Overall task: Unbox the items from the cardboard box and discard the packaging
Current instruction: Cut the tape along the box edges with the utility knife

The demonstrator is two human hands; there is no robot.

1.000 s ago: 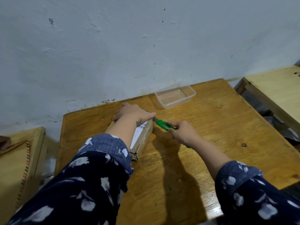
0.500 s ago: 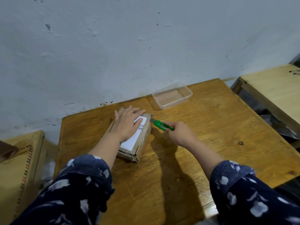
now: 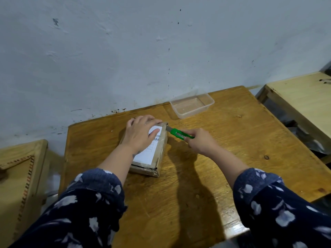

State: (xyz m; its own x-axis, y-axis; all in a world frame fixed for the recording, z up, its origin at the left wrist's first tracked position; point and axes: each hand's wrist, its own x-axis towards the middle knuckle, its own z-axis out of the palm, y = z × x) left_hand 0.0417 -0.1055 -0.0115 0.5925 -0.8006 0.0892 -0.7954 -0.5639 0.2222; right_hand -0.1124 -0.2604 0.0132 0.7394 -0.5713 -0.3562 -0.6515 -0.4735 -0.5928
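Cardboard box [image 3: 157, 158] lies mid-frame on the wooden table [image 3: 223, 149], the left hand [image 3: 141, 135] pressed flat on top, the right hand [image 3: 200, 142] gripping a green cutter [image 3: 179, 134] whose blade meets the box's upper right corner.

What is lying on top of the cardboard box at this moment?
The left hand lies flat on the cardboard box, covering part of a white shipping label. The right hand holds a green cutter at the far right corner. The box is closed, so its contents are hidden.
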